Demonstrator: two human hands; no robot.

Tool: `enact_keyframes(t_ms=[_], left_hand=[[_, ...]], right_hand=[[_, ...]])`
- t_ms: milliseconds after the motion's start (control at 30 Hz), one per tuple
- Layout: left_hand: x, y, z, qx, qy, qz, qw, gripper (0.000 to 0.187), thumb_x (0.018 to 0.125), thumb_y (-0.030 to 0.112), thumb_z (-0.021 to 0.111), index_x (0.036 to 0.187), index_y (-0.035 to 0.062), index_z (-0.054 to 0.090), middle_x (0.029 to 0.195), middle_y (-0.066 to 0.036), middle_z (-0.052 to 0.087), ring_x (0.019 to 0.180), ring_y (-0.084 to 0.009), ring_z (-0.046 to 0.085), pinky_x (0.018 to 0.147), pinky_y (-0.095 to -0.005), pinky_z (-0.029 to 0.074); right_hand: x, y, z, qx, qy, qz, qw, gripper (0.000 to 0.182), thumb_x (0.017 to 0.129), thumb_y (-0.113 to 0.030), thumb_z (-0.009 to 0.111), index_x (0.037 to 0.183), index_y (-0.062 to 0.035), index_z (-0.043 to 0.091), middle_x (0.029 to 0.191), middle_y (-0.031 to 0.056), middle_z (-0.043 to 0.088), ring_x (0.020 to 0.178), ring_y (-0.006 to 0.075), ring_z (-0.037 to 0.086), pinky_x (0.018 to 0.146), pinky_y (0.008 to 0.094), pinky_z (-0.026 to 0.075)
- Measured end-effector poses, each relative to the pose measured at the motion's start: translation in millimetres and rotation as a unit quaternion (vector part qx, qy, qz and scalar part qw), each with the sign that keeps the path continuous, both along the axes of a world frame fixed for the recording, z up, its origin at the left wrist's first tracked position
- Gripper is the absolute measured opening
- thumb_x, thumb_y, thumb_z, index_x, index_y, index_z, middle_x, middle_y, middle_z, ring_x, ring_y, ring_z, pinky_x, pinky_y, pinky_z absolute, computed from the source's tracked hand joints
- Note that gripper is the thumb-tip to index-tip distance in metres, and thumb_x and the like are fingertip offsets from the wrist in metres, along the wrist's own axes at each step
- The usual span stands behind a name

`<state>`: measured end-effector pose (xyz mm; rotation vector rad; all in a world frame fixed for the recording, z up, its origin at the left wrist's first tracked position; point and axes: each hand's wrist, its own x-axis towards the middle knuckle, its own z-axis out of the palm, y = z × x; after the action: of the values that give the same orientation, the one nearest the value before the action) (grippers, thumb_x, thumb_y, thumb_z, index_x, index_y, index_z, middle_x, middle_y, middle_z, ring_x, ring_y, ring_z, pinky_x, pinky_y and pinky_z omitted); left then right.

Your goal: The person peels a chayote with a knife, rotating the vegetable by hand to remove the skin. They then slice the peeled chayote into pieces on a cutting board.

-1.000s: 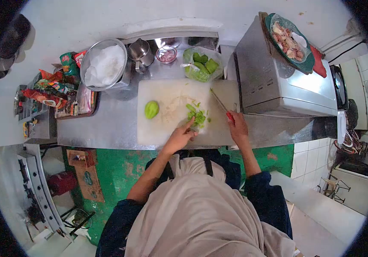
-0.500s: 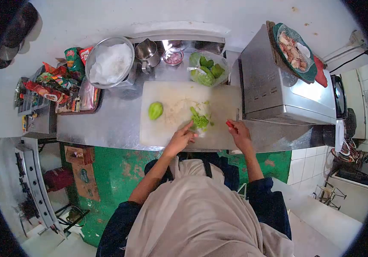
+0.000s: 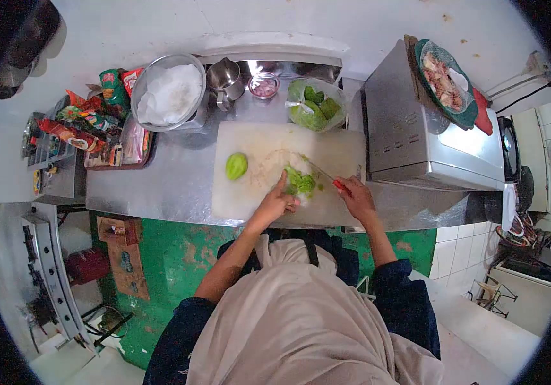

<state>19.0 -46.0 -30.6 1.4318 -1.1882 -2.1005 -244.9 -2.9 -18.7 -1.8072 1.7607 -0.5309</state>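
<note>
Blade Over the Green Pile, Fingertip Close By!

And here's the right hand (image 3: 356,197), its fingers wrapped around the red handle of the knife (image 3: 337,183), blade slanting across the chopped green pieces (image 3: 303,185) on the cutting board (image 3: 243,200). The left hand (image 3: 274,206) sits on the other side, index finger stretched to the edge of the pile and apart from the rest; whether any fingers press down on a piece, I cannot tell.

That's the danger spot, folks! With that finger out straight instead of tucked, a sideways swing of the blade could nick it. The pieces look loose and perhaps damp, so one might slide under the edge and send the cut astray, or a wide sweep could scatter bits onto the bench (image 3: 172,189).

Over on the left, the whole green vegetable (image 3: 237,166) lies unsupported; its rounded shape could roll if an arm bumps it.
</note>
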Motion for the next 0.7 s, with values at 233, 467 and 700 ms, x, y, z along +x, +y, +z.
enact_keyframes(t_ms=[233, 467, 700], left_hand=[[-0.1, -1.0, -18.4, 0.006, 0.029, -0.019, 0.999, 0.090, 0.077, 0.007, 0.064, 0.152, 0.0195, 0.015, 0.119, -0.011, 0.060, 0.072, -0.0164, 0.060, 0.066, -0.0277, 0.048], [6.4, 3.2, -12.6, -0.023, 0.012, -0.027, 0.999, 0.086, 0.078, 0.009, 0.062, 0.151, 0.0193, 0.018, 0.097, -0.008, 0.067, 0.072, -0.0162, 0.061, 0.068, -0.0289, 0.047], [12.4, 5.4, 2.8, -0.001, 0.008, -0.007, 1.000, 0.083, 0.081, 0.010, 0.059, 0.151, 0.0200, 0.017, 0.093, -0.007, 0.068, 0.075, -0.0157, 0.061, 0.068, -0.0280, 0.047]], right_hand=[[8.3, -25.6, 7.9, -0.060, 0.000, 0.001, 0.998, 0.032, 0.087, -0.017, 0.059, 0.118, -0.0099, 0.061, 0.101, 0.0156, 0.058, 0.094, 0.0341, 0.059, 0.081, 0.0414, 0.048], [22.6, -67.1, 8.7, -0.040, 0.067, -0.015, 0.997, 0.032, 0.087, -0.016, 0.058, 0.118, -0.0099, 0.061, 0.103, 0.0164, 0.058, 0.096, 0.0348, 0.059, 0.079, 0.0444, 0.050], [5.4, -58.1, 15.6, 0.009, 0.073, 0.054, 0.996, 0.030, 0.086, -0.019, 0.059, 0.115, -0.0134, 0.063, 0.099, 0.0131, 0.058, 0.097, 0.0354, 0.059, 0.081, 0.0443, 0.049]])
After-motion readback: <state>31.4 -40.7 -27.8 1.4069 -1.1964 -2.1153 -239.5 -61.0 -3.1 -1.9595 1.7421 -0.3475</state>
